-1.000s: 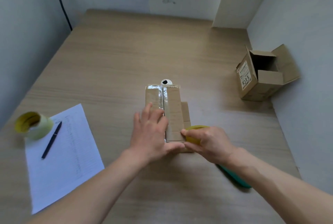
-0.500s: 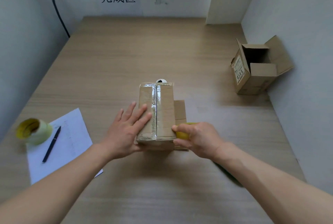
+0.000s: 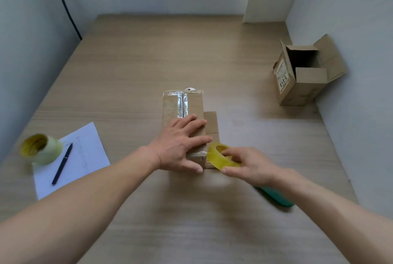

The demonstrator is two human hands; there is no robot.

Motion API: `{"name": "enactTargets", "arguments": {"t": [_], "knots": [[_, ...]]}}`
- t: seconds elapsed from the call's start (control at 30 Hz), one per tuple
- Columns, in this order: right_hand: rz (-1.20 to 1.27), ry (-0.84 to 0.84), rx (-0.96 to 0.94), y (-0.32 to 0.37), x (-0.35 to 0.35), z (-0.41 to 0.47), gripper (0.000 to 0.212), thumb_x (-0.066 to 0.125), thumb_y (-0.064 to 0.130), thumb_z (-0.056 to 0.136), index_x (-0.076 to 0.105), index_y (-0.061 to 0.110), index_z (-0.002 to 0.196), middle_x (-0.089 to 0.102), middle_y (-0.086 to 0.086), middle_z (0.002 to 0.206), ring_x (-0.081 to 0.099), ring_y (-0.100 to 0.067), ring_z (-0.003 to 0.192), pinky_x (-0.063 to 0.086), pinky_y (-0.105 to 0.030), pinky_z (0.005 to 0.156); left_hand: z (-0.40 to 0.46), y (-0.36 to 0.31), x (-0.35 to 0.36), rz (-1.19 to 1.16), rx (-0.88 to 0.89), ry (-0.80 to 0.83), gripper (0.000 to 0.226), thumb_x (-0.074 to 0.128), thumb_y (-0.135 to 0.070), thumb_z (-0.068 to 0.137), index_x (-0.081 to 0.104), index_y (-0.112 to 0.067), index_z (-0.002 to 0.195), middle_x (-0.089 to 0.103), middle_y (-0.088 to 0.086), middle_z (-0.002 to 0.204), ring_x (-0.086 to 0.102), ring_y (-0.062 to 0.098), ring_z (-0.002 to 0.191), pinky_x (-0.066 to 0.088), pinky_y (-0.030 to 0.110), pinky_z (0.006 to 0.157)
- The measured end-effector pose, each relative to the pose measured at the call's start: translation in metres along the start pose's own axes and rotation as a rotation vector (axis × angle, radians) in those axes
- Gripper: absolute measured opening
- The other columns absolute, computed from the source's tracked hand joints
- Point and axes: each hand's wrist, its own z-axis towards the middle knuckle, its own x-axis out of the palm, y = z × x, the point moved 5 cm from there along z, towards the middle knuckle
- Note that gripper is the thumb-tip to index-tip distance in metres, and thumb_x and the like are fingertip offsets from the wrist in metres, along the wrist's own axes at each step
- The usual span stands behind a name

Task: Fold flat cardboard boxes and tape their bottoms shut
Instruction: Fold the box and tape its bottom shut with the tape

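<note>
Cardboard box (image 3: 170,105) under flat left hand (image 3: 180,144); right hand (image 3: 247,164) grips tape roll (image 3: 221,157)

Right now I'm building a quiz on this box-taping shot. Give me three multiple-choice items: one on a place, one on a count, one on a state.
1. Where does the pen lie?
A. on the white sheet
B. inside the open box
C. on the taped box

2. How many tape rolls show?
A. one
B. two
C. four

3. How is the box by the right wall?
A. taped shut
B. flat
C. flaps open

Key:
1 A: the pen rests on the white sheet.
2 B: one roll stands at the left by the sheet, another roll is held in the right hand.
3 C: the open box shows its dark inside, while the left hand presses on the taped box.
</note>
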Motion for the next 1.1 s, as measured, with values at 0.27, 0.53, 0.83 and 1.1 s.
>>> {"name": "enactTargets", "arguments": {"t": [0.27,0.53,0.83,1.1], "knots": [[-0.650,-0.118,-0.064,0.021,-0.051,0.021,0.032,0.053,0.060,0.083,0.055,0.028,0.081,0.051,0.006,0.072,0.054,-0.023,0.077,0.033,-0.030,0.059,0.030,-0.010,-0.015,-0.259,-0.218,0.046,0.063,0.053,-0.081,0.063,0.058,-0.032,0.103,0.051,-0.015,0.114,0.027,0.020,0.126,0.031,0.043,0.092],[-0.748,-0.301,-0.130,0.049,-0.062,0.032,0.032,0.057,0.056,0.085,0.067,0.027,0.092,0.064,0.001,0.082,0.064,-0.027,0.086,0.035,-0.029,0.058,0.065,-0.014,-0.025,-0.359,-0.424,0.168,0.052,0.077,-0.056,0.063,0.062,-0.044,0.112,0.035,-0.010,0.083,0.030,0.023,0.114,0.035,0.052,0.096],[-0.351,-0.741,-0.157,0.006,-0.035,-0.038,0.046,0.072,0.041,0.076,0.065,0.016,0.115,0.063,-0.005,0.121,0.056,-0.026,0.109,0.049,-0.035,0.086,0.066,-0.007,-0.016,-0.421,-0.544,0.120,0.028,0.085,-0.037,0.062,0.063,-0.049,0.075,0.066,-0.014,0.085,0.042,0.011,0.109,0.029,0.046,0.091],[-0.334,-0.234,0.514,-0.094,0.066,-0.106,0.032,0.048,0.038,0.091,0.048,0.027,0.121,0.053,0.001,0.113,0.054,-0.026,0.108,0.045,-0.036,0.081,0.067,-0.005,-0.017,-0.441,-0.580,0.151,0.029,0.088,-0.042,0.059,0.059,-0.047,0.063,0.064,-0.019,0.077,0.049,0.010,0.106,0.028,0.044,0.093]]}}
